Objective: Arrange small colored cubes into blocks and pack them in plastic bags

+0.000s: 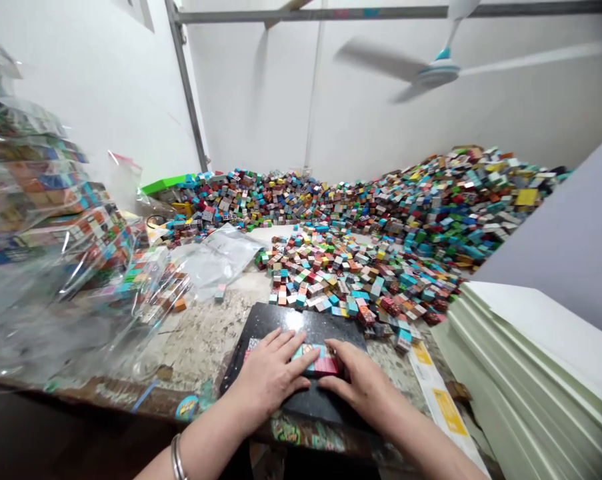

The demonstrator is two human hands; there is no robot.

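On a black, glossy board (265,319) lies a short row of small patterned blocks (325,363), pink and light blue. My left hand (273,373) rests flat over its left part, fingers spread, and hides some of the blocks. A bit of patterned pink shows past its left edge. At the row's right end, my right hand (361,379) curves its thumb and forefinger around the blocks, touching them.
Loose colourful blocks (325,267) spread behind the board, with a taller heap (451,200) at the back right. Clear plastic bags (221,257) and wrapped stacks (45,193) stand left. Pale green sheets (525,373) are stacked at right. A fan (438,72) hangs above.
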